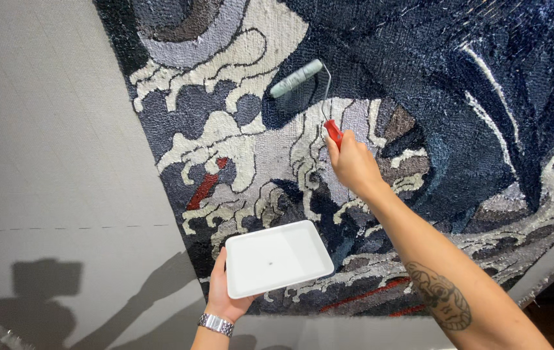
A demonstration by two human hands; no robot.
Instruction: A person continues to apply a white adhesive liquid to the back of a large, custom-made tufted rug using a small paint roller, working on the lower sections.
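The right hand [352,162] is reaching up and away from the body, the forearm stretched long with a tattoo showing near the elbow, and its fingers are wrapping closed around the red handle of a paint roller [297,78]. The roller's thin wire frame is bending up from the handle to a pale grey-green sleeve, which is lying tilted against the rug [419,97], touching its dark blue and white part near the top. The left hand [225,295] is coming up from below with a metal watch [216,323] on the wrist, and its fingers are curling under the near left corner of a white tray [278,258], thumb along the edge, holding it roughly flat just in front of the rug's lower part. The tray's inside is looking almost bare, with one small dark speck near the middle. The rug is hanging stretched on a pale grey cloth backing [50,129], showing curling white waves, grey and navy patches and a few red strokes. Shadows of the arms and of a boxy shape are falling across the cloth at lower left.
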